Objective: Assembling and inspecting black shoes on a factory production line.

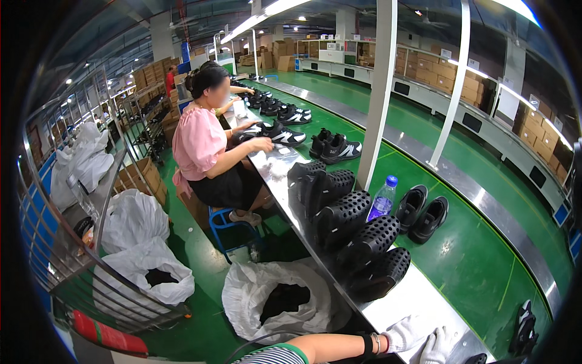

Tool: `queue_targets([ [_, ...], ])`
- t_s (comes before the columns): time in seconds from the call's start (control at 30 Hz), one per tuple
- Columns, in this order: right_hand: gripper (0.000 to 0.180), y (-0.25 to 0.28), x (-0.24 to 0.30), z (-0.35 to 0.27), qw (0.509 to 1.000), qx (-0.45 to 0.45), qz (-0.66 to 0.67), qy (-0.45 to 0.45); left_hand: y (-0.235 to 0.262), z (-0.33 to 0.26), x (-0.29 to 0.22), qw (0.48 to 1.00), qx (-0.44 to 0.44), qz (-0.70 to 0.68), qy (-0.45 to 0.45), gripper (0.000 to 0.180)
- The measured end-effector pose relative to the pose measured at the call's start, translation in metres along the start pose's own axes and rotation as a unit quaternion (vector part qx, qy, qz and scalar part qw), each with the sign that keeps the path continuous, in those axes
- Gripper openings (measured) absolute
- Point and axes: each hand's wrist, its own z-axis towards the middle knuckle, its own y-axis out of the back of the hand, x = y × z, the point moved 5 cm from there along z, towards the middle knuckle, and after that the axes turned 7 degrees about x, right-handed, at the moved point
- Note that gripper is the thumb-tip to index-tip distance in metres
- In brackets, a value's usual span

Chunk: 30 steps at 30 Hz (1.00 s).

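My left hand (407, 333), in a white knitted glove, lies on the metal bench (397, 309) with its fingers stretched out. A dark band and a bracelet circle that wrist. Beside it my right hand (437, 346), gloved in white too, rests with fingers extended; no object shows in either hand. Part of a dark shoe (477, 358) peeks in at the lower edge, right of my right hand. Just beyond my hands, several black clog-shaped pieces with round holes (383, 274) stand in a row along the bench.
A bottle of purple liquid (381, 200) and a pair of black shoes (422, 213) stand on the green belt. Another person (203, 136) sits ahead, handling black-and-white sneakers (285, 134). White sacks (242, 303) and a wire rack (121, 285) are at left. White posts (377, 97) rise nearby.
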Motion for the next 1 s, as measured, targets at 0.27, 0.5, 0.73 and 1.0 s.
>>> queue_targets([
  [0.27, 0.047, 0.004, 0.006, -0.002, 1.0, 0.006, 0.015, -0.017, -0.005, -0.001, 0.002, 1.0, -0.008, -0.01, 0.001, 0.039],
  [0.5, 0.048, 0.001, 0.001, -0.001, 0.999, 0.013, 0.023, -0.018, -0.001, -0.001, -0.001, 1.0, -0.005, 0.016, 0.009, 0.038],
  [0.73, 0.05, -0.002, 0.002, -0.002, 0.996, 0.035, 0.058, -0.06, -0.016, -0.001, 0.006, 0.999, -0.014, 0.034, -0.001, 0.038],
  [1.0, 0.045, 0.008, 0.01, -0.003, 1.0, -0.023, -0.006, 0.001, -0.01, -0.003, 0.004, 1.0, -0.01, 0.007, -0.003, 0.04],
])
